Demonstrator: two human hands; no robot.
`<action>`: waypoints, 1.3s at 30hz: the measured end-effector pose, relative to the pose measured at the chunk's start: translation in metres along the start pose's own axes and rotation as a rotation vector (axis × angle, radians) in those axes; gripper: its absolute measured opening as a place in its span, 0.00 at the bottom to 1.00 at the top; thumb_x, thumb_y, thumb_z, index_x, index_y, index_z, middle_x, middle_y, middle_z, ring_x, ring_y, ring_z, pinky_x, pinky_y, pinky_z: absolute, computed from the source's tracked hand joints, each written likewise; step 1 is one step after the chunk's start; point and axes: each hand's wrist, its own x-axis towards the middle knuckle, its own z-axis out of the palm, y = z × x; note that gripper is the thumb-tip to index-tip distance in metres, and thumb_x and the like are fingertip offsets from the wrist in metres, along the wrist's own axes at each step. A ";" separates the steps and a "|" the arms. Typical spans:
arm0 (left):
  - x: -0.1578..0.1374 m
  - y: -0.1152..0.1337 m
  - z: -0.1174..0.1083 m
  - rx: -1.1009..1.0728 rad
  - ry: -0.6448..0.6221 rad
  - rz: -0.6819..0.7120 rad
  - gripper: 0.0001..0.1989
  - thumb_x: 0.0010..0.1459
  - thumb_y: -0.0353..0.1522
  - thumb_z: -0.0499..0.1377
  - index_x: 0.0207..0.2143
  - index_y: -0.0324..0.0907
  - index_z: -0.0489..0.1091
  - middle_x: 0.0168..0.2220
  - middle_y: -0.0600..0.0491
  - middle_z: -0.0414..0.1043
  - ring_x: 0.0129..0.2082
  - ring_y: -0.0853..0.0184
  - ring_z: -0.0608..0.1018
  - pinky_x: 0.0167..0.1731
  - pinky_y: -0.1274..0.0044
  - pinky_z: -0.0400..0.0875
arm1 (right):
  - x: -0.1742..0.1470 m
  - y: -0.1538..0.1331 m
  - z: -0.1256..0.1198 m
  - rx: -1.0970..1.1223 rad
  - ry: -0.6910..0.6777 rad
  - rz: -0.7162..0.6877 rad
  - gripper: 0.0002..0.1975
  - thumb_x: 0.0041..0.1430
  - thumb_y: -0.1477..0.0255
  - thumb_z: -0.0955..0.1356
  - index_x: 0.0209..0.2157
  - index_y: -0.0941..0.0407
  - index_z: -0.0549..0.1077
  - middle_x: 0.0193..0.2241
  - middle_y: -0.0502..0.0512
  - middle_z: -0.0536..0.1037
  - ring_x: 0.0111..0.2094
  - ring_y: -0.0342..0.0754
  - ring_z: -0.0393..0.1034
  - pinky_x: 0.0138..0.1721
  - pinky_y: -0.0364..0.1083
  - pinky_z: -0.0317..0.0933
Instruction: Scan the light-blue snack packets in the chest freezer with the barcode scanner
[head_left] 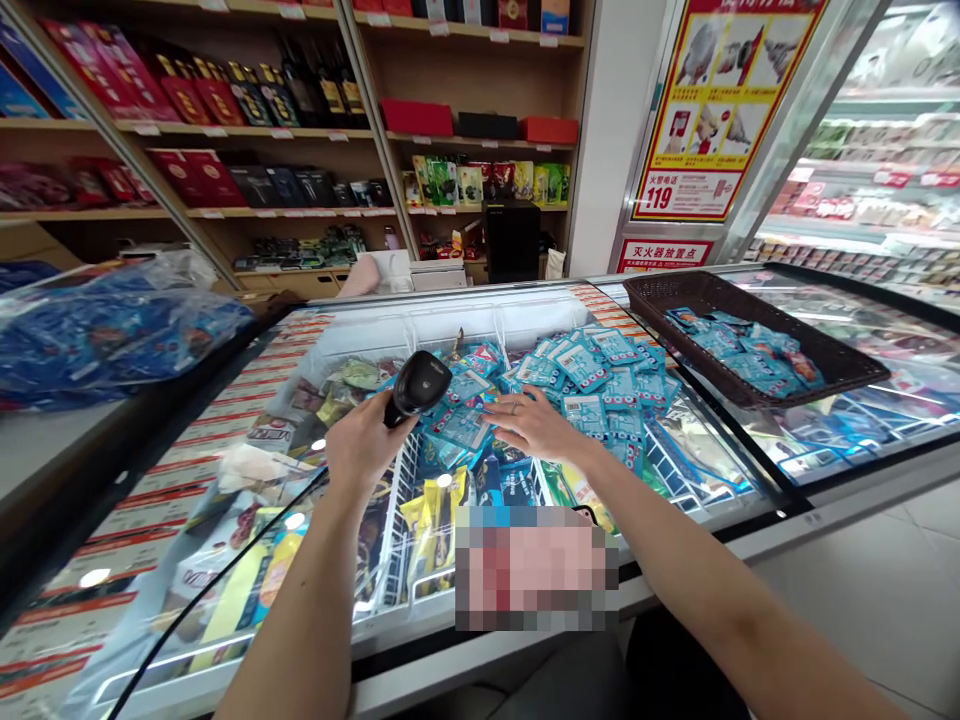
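My left hand (pixel 352 445) is wrapped around the handle of a black barcode scanner (pixel 422 382), held above the left part of the freezer. A black cable (pixel 225 570) trails toward the lower left. My right hand (pixel 536 425), with a ring on one finger, reaches over flat blue packets with its fingers apart. Whether its fingertips touch them I cannot tell. More blue packets (pixel 581 368) with printed barcodes lie in an overlapping pile just beyond and to the right of that hand.
A brown plastic basket (pixel 840 375) holding similar blue packets rests on the freezer top at right. Clear bags of blue packs (pixel 127 320) lie at far left. White wire dividers (pixel 405 480) separate frozen goods below. Shelves (pixel 262 130) stand behind. A pixelated patch covers the near edge.
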 end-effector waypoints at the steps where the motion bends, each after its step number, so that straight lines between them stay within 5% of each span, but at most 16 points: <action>1: 0.000 -0.001 0.000 0.000 0.007 -0.014 0.22 0.53 0.49 0.51 0.42 0.45 0.69 0.35 0.50 0.75 0.34 0.60 0.75 0.23 0.76 0.55 | 0.000 -0.001 -0.001 0.008 -0.009 -0.010 0.16 0.63 0.67 0.60 0.51 0.47 0.66 0.53 0.48 0.69 0.54 0.49 0.57 0.56 0.57 0.41; 8: -0.001 -0.003 -0.002 -0.024 0.034 -0.033 0.22 0.53 0.49 0.51 0.41 0.45 0.70 0.34 0.51 0.75 0.35 0.60 0.76 0.24 0.76 0.55 | 0.003 -0.004 -0.007 0.057 0.009 0.086 0.19 0.62 0.60 0.58 0.33 0.55 0.76 0.36 0.54 0.76 0.42 0.47 0.65 0.49 0.52 0.51; 14: -0.001 -0.003 -0.007 -0.025 0.025 -0.051 0.22 0.53 0.49 0.51 0.41 0.44 0.70 0.35 0.49 0.75 0.35 0.59 0.76 0.24 0.76 0.57 | 0.018 -0.013 -0.005 0.142 -0.042 -0.066 0.16 0.62 0.63 0.60 0.47 0.52 0.71 0.52 0.52 0.69 0.52 0.47 0.60 0.51 0.50 0.53; 21: -0.002 -0.004 -0.015 -0.064 0.024 -0.097 0.21 0.53 0.48 0.51 0.41 0.44 0.70 0.34 0.49 0.75 0.36 0.59 0.76 0.25 0.76 0.58 | 0.021 -0.021 -0.012 0.205 -0.094 -0.057 0.13 0.61 0.64 0.61 0.42 0.53 0.74 0.43 0.52 0.74 0.45 0.45 0.65 0.51 0.49 0.55; 26: -0.003 -0.005 -0.015 -0.066 0.012 -0.069 0.22 0.53 0.49 0.50 0.40 0.44 0.70 0.35 0.49 0.75 0.36 0.59 0.76 0.24 0.76 0.57 | 0.037 -0.023 -0.006 0.096 -0.145 -0.050 0.26 0.55 0.59 0.66 0.54 0.53 0.65 0.54 0.56 0.67 0.49 0.50 0.62 0.48 0.49 0.57; 34: -0.004 -0.004 -0.015 -0.065 -0.023 -0.053 0.21 0.54 0.47 0.50 0.42 0.43 0.69 0.36 0.48 0.75 0.35 0.60 0.76 0.24 0.77 0.57 | 0.039 -0.015 -0.001 0.078 -0.129 0.168 0.38 0.38 0.51 0.73 0.50 0.55 0.67 0.43 0.60 0.72 0.44 0.55 0.65 0.42 0.51 0.61; 39: -0.004 0.000 -0.011 -0.079 0.002 0.002 0.22 0.54 0.48 0.51 0.43 0.44 0.69 0.37 0.49 0.75 0.37 0.60 0.76 0.25 0.77 0.58 | 0.018 0.009 -0.021 0.221 0.118 0.527 0.23 0.45 0.52 0.69 0.37 0.54 0.71 0.32 0.53 0.75 0.33 0.49 0.69 0.33 0.47 0.61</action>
